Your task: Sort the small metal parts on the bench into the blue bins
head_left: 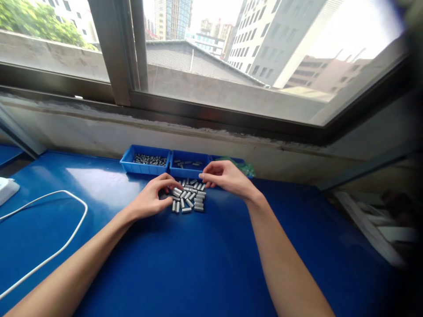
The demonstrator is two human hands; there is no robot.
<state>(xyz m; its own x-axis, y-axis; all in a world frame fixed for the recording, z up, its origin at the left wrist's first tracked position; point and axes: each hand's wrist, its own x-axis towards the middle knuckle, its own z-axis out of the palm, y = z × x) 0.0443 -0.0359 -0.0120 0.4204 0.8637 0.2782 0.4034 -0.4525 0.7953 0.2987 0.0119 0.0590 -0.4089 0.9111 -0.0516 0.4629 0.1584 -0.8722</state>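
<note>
Several short grey metal pieces [186,210] lie in a loose cluster on the blue table [211,264]. My left hand [157,196] rests at the cluster's left side, thumb and fingers apart, with fingertips at the pieces. Above the cluster's right back edge is my right hand [224,176], its thumb and index finger brought close together near the middle bin; whatever lies between the tips is too small to make out. Behind the cluster, the middle blue bin [190,171] holds a few similar pieces.
The left blue bin [145,168] holds many small metal parts. Green plastic [246,168] lies over the right bin, partly behind my right hand. A white cable [84,211] curves over the table's left side near a white device [8,189]. A window stands behind.
</note>
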